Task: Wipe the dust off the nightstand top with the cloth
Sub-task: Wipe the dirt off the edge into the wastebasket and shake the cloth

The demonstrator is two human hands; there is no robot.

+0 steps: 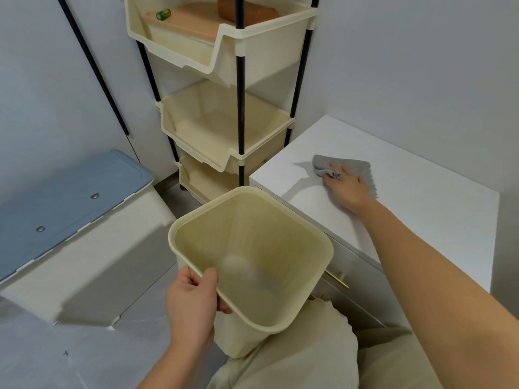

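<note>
The right arm reaches forward, nearly straight. The right hand [346, 189] lies palm-down, fingers spread, pressing the cloth [352, 164]. The left hand [191, 301] grips the bin [252, 234] by its rim, thumb inside, fingers curled beneath.

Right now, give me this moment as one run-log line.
right hand: pressing cloth on nightstand top | left hand: gripping beige bin rim | stage: wiping

Plain pale grey walls [421, 66] meet in a corner. There a cream plastic three-tier rack with black poles [219, 116] stands on a grey marbled tile floor [42, 360]. Its top tier holds a light wooden board [191, 23]. A white storage box with a blue lid [70, 197] stands near the rack. The light is soft and even.
</note>
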